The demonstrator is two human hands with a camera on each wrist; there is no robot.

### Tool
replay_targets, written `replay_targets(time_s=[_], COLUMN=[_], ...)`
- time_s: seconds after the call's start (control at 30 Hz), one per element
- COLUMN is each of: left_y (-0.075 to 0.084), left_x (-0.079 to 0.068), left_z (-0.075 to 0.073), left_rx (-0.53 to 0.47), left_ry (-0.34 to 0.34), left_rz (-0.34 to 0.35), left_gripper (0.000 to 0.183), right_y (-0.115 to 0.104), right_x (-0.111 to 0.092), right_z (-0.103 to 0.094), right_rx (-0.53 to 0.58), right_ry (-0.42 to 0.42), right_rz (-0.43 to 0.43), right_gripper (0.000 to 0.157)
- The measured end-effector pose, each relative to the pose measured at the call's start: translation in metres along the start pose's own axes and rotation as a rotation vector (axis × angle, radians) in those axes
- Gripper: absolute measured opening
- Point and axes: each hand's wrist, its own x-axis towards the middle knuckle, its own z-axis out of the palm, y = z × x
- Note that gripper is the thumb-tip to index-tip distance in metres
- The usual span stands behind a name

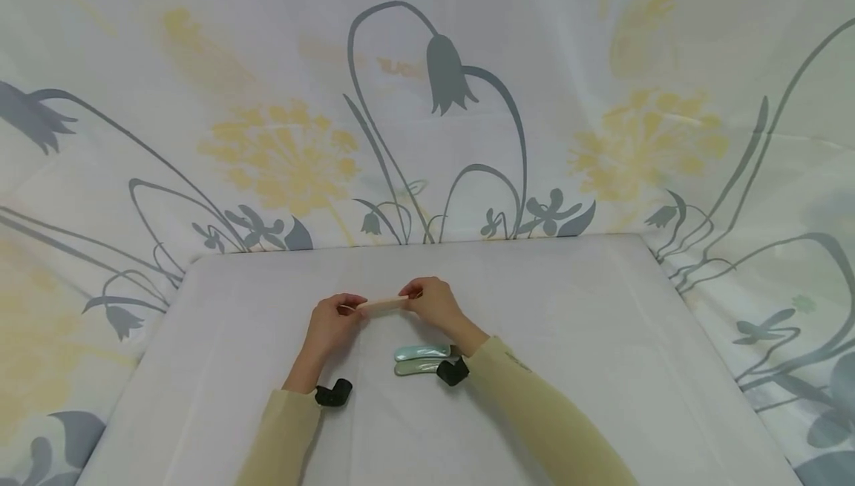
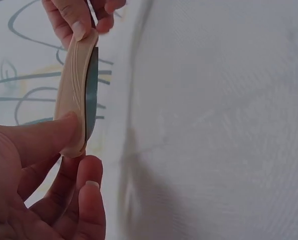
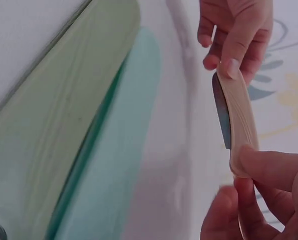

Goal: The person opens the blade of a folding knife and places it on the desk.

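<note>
A beige folding knife [image 1: 383, 305] is held level between both hands above the far half of the table. My left hand [image 1: 330, 323] pinches one end between thumb and fingers, and my right hand [image 1: 437, 306] pinches the other. In the left wrist view the grooved handle [image 2: 71, 90] has a strip of metal blade [image 2: 91, 95] showing along one edge; the rest of the blade is hidden in the handle. Under my right wrist lie a light teal folding knife [image 1: 422, 352] and a green one [image 1: 415, 366], side by side, their right ends partly covered by the wrist camera.
The table [image 1: 588, 308] has a plain white cover. Behind it and at both sides hangs a white curtain [image 1: 427, 174] with grey and yellow flowers. A small black camera [image 1: 334, 393] sits on the left wrist, another [image 1: 453, 372] on the right.
</note>
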Motion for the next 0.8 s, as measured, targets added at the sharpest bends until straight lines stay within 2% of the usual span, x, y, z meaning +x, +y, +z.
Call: replay_targets(time_s=[0.17,0.43,0.63,0.8], left_y=[0.006,0.019,0.031,0.036], left_x=[-0.007,-0.022,-0.034,-0.044], left_z=[-0.003,-0.003,0.006,0.019], left_rx=[-0.054,-0.158,-0.189,-0.236], left_ry=[-0.018,-0.105,-0.166,-0.218], left_rz=[0.050,0.039,0.082,0.122], left_gripper=[0.021,0.021,0.022,0.023], right_y=[-0.002,-0.005,-0.002,0.003], right_x=[-0.008,-0.027,-0.041,-0.052], right_z=[-0.008,-0.024,-0.040,-0.051], right_rx=[0.080,0.277,0.401,0.433], right_ry=[0.002,-0.010,0.011,0.020], right_rz=[-0.014,-0.009,-0.028,-0.026], right_gripper=[0.011,0.018,0.024,0.024])
